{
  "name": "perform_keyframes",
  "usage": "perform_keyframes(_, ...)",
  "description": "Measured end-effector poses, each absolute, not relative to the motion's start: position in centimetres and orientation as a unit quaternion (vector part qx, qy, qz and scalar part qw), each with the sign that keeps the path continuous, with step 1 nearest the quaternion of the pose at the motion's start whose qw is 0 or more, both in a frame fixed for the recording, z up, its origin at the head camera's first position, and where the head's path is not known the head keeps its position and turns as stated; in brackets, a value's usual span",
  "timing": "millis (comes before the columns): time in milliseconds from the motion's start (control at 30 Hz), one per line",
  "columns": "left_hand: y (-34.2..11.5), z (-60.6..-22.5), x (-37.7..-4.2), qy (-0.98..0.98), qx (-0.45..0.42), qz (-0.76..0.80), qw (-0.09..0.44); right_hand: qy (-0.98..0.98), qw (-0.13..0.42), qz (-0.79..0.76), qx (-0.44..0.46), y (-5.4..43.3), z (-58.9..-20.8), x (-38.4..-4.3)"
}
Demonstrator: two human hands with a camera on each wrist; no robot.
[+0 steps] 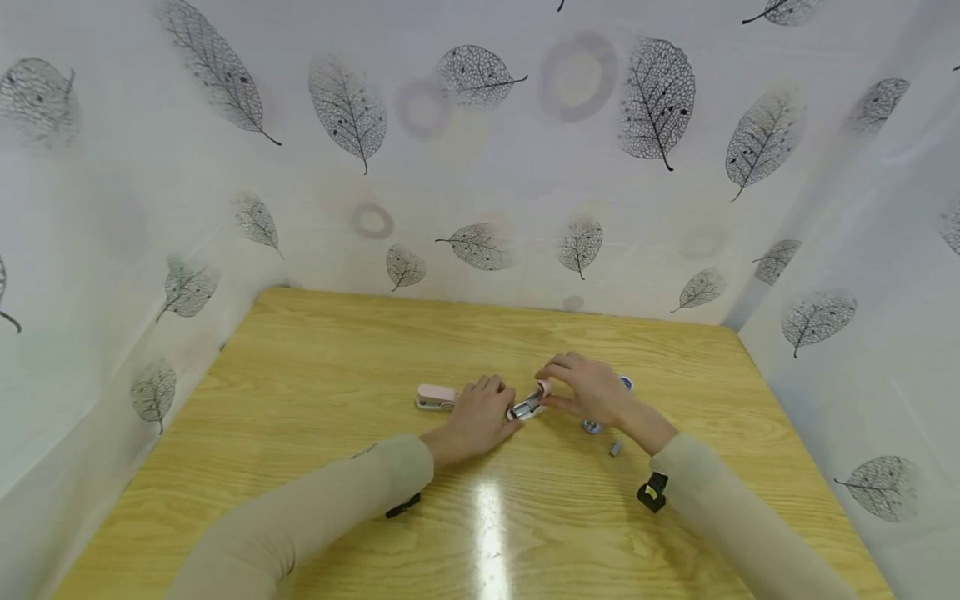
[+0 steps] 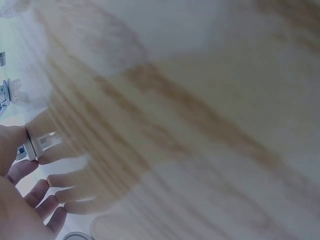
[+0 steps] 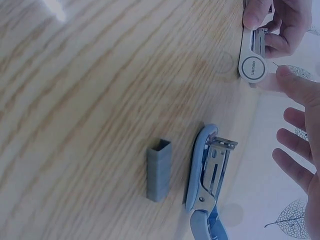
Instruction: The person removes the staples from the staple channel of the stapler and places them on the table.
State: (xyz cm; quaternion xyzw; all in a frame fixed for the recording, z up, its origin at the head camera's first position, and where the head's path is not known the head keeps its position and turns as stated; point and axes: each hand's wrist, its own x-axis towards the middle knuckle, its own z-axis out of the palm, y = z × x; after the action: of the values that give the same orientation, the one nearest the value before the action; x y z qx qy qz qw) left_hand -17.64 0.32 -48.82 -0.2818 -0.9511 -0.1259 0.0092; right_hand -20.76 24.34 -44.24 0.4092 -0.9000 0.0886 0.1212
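Note:
My left hand (image 1: 482,419) grips one end of a small pink-and-white stapler (image 3: 253,67), which lies on the table with its top swung up. In the head view its metal staple magazine (image 1: 527,407) is exposed. My right hand (image 1: 594,393) pinches the raised pink top (image 1: 543,387) between thumb and fingertips. Seen from the right wrist, the left hand (image 3: 280,25) holds the far end, and the other fingers of my right hand (image 3: 300,135) spread apart. The left wrist view shows my left hand (image 2: 20,185) at the lower left with the stapler (image 2: 32,145) partly hidden.
Another pink stapler (image 1: 435,396) lies left of my left hand. A blue stapler (image 3: 202,170), folded open, lies under and beside my right hand. Close to it is a grey block of staples (image 3: 159,172). Leaf-patterned cloth (image 1: 480,167) surrounds the wooden table (image 1: 337,350).

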Motion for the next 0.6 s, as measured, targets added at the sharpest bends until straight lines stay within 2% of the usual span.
perform_keyframes(600, 0.3, -48.8, -17.7, -0.952, -0.278, -0.129, 0.002, -0.915, 0.134, 0.050, 0.376, 26.3, -45.1, -21.5)
